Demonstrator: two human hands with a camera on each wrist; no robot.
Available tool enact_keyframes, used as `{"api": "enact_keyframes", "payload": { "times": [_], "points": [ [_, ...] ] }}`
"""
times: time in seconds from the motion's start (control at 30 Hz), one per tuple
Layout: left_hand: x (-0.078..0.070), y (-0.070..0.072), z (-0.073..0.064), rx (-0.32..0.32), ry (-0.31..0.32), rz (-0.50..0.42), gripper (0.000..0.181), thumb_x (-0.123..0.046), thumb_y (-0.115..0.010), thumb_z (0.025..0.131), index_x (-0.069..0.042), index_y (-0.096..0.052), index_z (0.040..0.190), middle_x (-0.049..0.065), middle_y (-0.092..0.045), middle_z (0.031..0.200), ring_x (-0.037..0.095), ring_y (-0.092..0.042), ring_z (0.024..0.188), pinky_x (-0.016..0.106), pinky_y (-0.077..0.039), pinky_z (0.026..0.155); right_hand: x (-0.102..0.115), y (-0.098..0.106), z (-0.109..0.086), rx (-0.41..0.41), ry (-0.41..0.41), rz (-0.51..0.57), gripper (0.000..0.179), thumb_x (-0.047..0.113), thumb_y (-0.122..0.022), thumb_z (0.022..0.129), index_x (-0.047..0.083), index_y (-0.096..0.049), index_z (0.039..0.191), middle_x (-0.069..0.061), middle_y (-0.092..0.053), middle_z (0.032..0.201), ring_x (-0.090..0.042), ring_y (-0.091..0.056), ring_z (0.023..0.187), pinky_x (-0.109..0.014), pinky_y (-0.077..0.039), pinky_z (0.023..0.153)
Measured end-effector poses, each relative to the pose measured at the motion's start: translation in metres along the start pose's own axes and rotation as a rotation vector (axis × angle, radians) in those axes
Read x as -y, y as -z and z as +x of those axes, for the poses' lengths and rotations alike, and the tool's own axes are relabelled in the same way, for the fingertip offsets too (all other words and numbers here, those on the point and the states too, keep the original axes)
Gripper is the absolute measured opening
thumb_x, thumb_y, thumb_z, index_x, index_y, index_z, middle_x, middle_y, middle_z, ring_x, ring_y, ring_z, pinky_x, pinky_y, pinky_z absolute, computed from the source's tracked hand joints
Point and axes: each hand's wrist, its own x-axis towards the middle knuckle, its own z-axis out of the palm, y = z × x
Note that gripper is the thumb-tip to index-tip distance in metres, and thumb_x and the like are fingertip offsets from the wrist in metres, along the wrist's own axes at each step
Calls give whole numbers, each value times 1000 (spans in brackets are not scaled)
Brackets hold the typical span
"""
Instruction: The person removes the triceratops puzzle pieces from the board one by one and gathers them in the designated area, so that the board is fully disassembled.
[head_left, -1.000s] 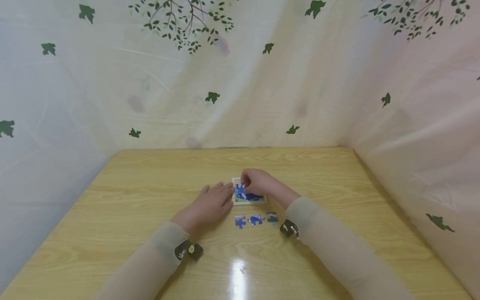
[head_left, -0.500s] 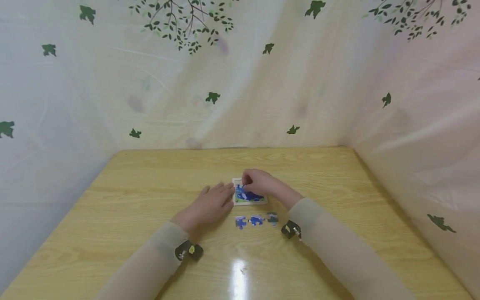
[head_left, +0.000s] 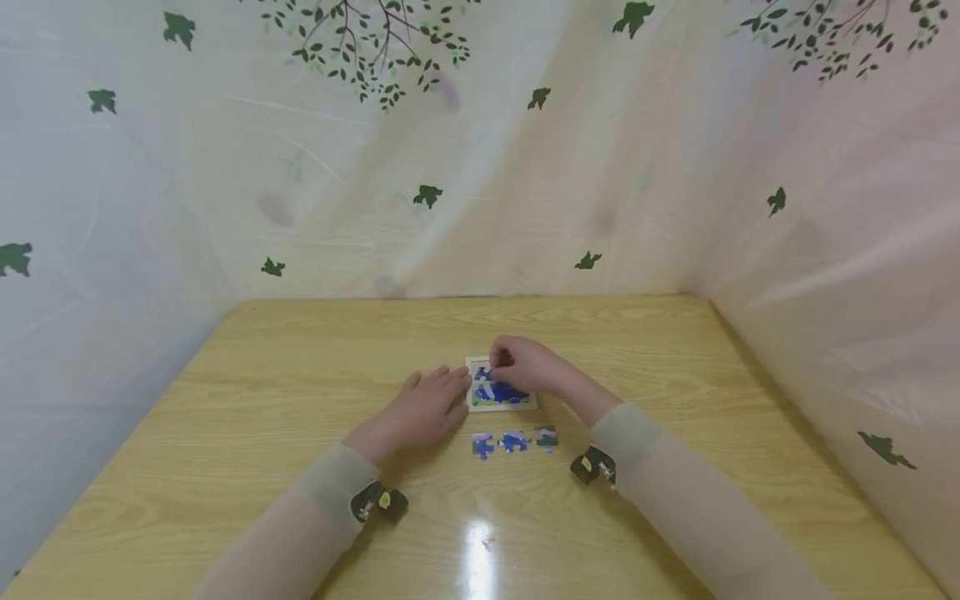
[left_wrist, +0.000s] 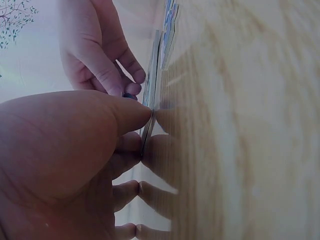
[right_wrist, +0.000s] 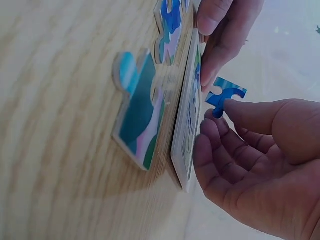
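Note:
My right hand (head_left: 528, 364) hovers over a white-rimmed puzzle tray (head_left: 504, 408). Between its thumb and fingertips it pinches a blue jigsaw piece (right_wrist: 231, 93), tilted up off the tray in the right wrist view. Blue and green picture pieces lie inside the tray, partly hidden by that hand. Fingers fairly straight, my left hand (head_left: 422, 410) rests on the table, its thumb and fingertips touching the tray's left edge. In front of the tray lie three loose pieces: a purple-blue one (head_left: 482, 444), a blue one (head_left: 513, 441) and a dark green one (head_left: 546, 436).
The wooden table (head_left: 247, 433) extends around both hands. Behind it and along its sides hangs a pale curtain (head_left: 495, 225) with leaf prints. Each wrist carries a small black camera, one on the left (head_left: 379, 502) and one on the right (head_left: 593, 466).
My right hand has shifted slightly to the right over the tray, still pinching the piece. The left hand and the three loose pieces stay in place.

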Motion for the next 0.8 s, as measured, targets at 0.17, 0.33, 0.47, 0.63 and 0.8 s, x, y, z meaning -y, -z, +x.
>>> {"api": "enact_keyframes", "payload": {
  "times": [0.17, 0.33, 0.47, 0.63, 0.8],
  "points": [
    [-1, 1, 0, 4, -4, 0, 59, -35, -46, 119, -7, -42, 169, 12, -32, 179, 43, -26, 165, 73, -14, 131, 1, 1, -7, -17, 17, 2, 8, 13, -74, 107, 13, -67, 104, -3, -70, 103, -20, -66, 94, -38, -60, 89],
    [-1, 2, -1, 7, 1, -10, 59, -35, -47, 119, -6, -42, 169, 12, -32, 179, 42, -25, 165, 72, -13, 131, 1, 3, -16, -18, 30, 41, 7, 14, -74, 107, 12, -67, 105, -3, -70, 102, -20, -65, 94, -37, -59, 88],
    [-2, 2, -1, 6, 6, -13, 59, -35, -48, 118, -6, -42, 170, 12, -32, 179, 42, -25, 165, 72, -13, 131, 3, 4, -28, -6, 53, 82, 8, 13, -74, 107, 11, -67, 105, -3, -69, 100, -20, -64, 92, -36, -58, 86],
    [-1, 1, 0, 8, 10, -6, 60, -36, -46, 119, -7, -41, 170, 12, -31, 179, 41, -24, 166, 72, -12, 132, 5, 3, -41, 4, 82, 114, 8, 12, -75, 107, 11, -67, 104, -3, -69, 99, -19, -63, 92, -34, -56, 85],
    [-2, 1, 0, 4, 9, -12, 59, -36, -44, 119, -7, -40, 170, 12, -31, 179, 41, -24, 166, 71, -12, 132, 8, 2, -54, 37, 98, 131, 7, 11, -74, 107, 12, -67, 105, -1, -68, 97, -18, -62, 90, -33, -55, 81]
  ]
}}
